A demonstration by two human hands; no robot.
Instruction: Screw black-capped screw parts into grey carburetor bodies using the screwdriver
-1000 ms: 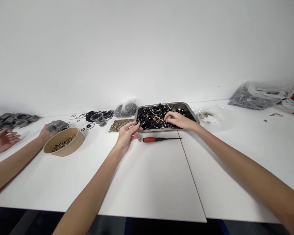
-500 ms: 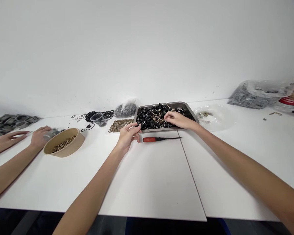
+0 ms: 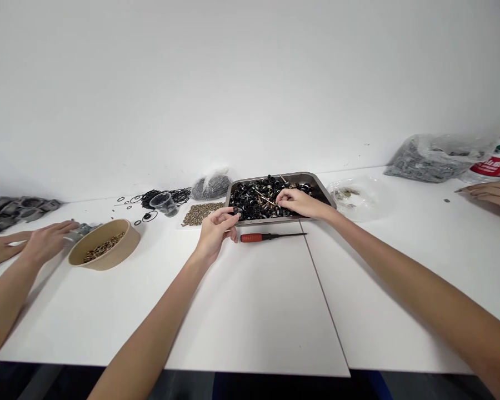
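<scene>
A metal tray (image 3: 321, 191) stands near the wall, heaped with small black parts (image 3: 250, 201) and some brass-coloured pins. At its front left corner is my left hand (image 3: 217, 229), thumb and fingers pinched on a small black part (image 3: 236, 213). My right hand (image 3: 294, 201) reaches over the tray's right half, its fingertips closed together down among the parts; whatever they grip is hidden. A screwdriver with a red handle (image 3: 251, 238) lies just in front of the tray.
A co-worker's hands (image 3: 45, 240) are at the left beside a tan bowl (image 3: 127, 247) of brass pieces. Brass beads (image 3: 200, 213), a plastic cup (image 3: 166, 204) and a bag (image 3: 210, 186) sit left of the tray. Another person's hand (image 3: 494, 194) rests far right near a bag (image 3: 431, 161).
The co-worker's hands at the left have shifted left. At the far right, the other person's hand has come down from the labelled container onto the table. My hands look nearly unchanged.
</scene>
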